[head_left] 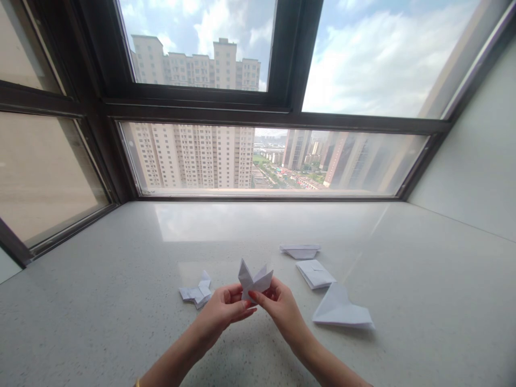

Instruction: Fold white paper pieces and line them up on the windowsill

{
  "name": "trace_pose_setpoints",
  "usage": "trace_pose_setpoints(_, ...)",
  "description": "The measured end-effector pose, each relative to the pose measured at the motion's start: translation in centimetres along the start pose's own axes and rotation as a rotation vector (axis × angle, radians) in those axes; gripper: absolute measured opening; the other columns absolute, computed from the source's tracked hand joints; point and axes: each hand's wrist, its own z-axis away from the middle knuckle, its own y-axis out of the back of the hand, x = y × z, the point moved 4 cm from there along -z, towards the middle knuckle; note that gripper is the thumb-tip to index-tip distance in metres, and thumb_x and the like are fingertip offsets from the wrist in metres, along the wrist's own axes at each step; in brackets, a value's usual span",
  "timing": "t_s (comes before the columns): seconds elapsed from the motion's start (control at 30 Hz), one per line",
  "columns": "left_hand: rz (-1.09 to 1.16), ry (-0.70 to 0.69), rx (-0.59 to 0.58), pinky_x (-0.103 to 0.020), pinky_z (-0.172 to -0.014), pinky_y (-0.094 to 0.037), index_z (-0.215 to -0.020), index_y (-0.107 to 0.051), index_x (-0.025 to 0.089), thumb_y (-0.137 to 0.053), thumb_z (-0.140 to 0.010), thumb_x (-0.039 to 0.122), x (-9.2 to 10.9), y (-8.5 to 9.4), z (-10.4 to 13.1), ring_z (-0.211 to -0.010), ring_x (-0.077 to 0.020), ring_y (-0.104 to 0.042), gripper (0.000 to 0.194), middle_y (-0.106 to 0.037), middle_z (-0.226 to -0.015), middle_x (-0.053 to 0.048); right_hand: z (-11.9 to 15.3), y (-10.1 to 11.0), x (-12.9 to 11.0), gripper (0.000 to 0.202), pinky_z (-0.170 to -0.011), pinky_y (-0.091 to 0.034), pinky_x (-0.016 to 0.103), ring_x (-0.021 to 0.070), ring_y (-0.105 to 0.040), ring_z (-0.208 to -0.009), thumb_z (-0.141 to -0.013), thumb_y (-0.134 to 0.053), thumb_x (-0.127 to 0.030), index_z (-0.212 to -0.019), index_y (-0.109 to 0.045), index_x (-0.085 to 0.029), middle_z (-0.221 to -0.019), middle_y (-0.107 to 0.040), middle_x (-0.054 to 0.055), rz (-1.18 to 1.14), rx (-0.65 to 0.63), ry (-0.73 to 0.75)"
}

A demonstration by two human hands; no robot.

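Between my two hands is a white folded paper figure [255, 280] with several pointed flaps standing up. My left hand [226, 307] grips its lower left side, thumb and fingers closed around the edge. On the lower right, my right hand [278, 302] pinches the paper, its thumb lying across the front face. The fingers behind the figure are partly hidden. Just left of my left hand lies another folded paper piece [197, 291] with several arms, flat on the pale speckled counter [121, 333].
Right of my hands lie a narrow boat-like folded paper [300, 251], a flat folded square [316, 274] and a larger winged paper fold [342, 310], the last two touching or nearly so. Behind the counter stands a dark-framed window [274, 119]; a white wall [475, 145] bounds the right.
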Motion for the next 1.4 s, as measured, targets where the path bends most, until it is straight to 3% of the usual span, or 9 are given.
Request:
trace_pose_setpoints(0.43, -0.037, 0.0, -0.025, -0.036, -0.088, -0.041, -0.105, -0.06, 0.016, -0.061, -0.071, 0.038, -0.7, 0.7, -0.4, -0.096, -0.0226, -0.057, 0.04, -0.063, -0.102, -0.009, 0.0, -0.1, -0.1, 0.035, -0.056, -0.04, 0.026, 0.0166, -0.053, -0.063, -0.066, -0.062, -0.045, -0.083, -0.059, -0.014, -0.071, -0.062, 0.003, 0.038, -0.002, 0.012)
trace_pose_setpoints(0.7, 0.011, -0.008, 0.023, -0.037, -0.086, -0.042, -0.099, -0.063, 0.014, -0.063, -0.067, 0.043, -0.7, 0.8, -0.5, -0.094, -0.0241, -0.058, 0.043, -0.064, -0.102, -0.011, 0.3, 0.0, -0.3, 0.028, -0.051, -0.035, 0.023, 0.0124, -0.046, -0.056, -0.073, -0.055, -0.042, -0.08, -0.058, -0.015, -0.063, -0.056, 0.0, 0.199, 0.036, 0.046)
trace_pose_setpoints(0.93, -0.012, 0.001, 0.068, -0.036, -0.085, -0.043, -0.098, -0.063, 0.013, -0.064, -0.065, 0.044, -0.8, 0.7, -0.4, -0.093, -0.0239, -0.059, 0.045, -0.065, -0.098, -0.011, 0.3, 0.0, -0.4, 0.028, -0.052, -0.037, 0.023, 0.0131, -0.049, -0.058, -0.072, -0.057, -0.041, -0.086, -0.052, -0.018, -0.068, -0.056, 0.0, 0.119, 0.062, 0.053)
trace_pose_setpoints(1.17, -0.016, -0.016, 0.069, -0.036, -0.084, -0.044, -0.097, -0.062, 0.013, -0.065, -0.064, 0.046, -0.8, 1.1, -0.8, -0.091, -0.024, -0.059, 0.047, -0.065, -0.097, -0.01, 0.0, 0.7, 1.0, 0.075, -0.045, -0.035, 0.021, 0.0088, -0.043, -0.048, -0.064, -0.066, -0.041, -0.124, -0.024, -0.023, -0.07, -0.049, -0.005, -0.025, 0.215, 0.021)
trace_pose_setpoints(1.27, -0.017, -0.041, 0.09, -0.037, -0.083, -0.044, -0.11, -0.054, 0.015, -0.066, -0.063, 0.046, -0.9, 1.2, -0.7, -0.088, -0.0238, -0.06, 0.058, -0.067, -0.09, -0.009, -0.1, 0.3, 1.2, 0.068, -0.043, -0.034, 0.021, 0.0089, -0.044, -0.047, -0.062, -0.065, -0.045, -0.119, -0.037, -0.02, -0.073, -0.053, -0.002, -0.081, 0.128, -0.051)
trace_pose_setpoints(1.33, -0.021, -0.066, 0.101, -0.037, -0.082, -0.044, -0.123, -0.04, 0.016, -0.065, -0.064, 0.045, -1.0, 1.1, -0.6, -0.086, -0.0229, -0.061, 0.07, -0.068, -0.082, -0.007, 0.0, -0.1, 1.0, 0.05, -0.044, -0.034, 0.022, 0.01, -0.045, -0.049, -0.062, -0.064, -0.048, -0.099, -0.054, -0.016, -0.066, -0.055, -0.001, -0.083, 0.038, -0.089)
trace_pose_setpoints(1.4, -0.055, -0.089, 0.098, -0.036, -0.081, -0.044, -0.131, -0.025, 0.017, -0.064, -0.067, 0.044, -1.1, 0.9, -0.5, -0.084, -0.0217, -0.061, 0.079, -0.067, -0.076, -0.005, 0.2, -0.3, 0.6, 0.039, -0.048, -0.034, 0.023, 0.0114, -0.046, -0.051, -0.063, -0.063, -0.049, -0.078, -0.061, -0.014, -0.059, -0.057, 0.0, -0.071, 0.005, -0.103)
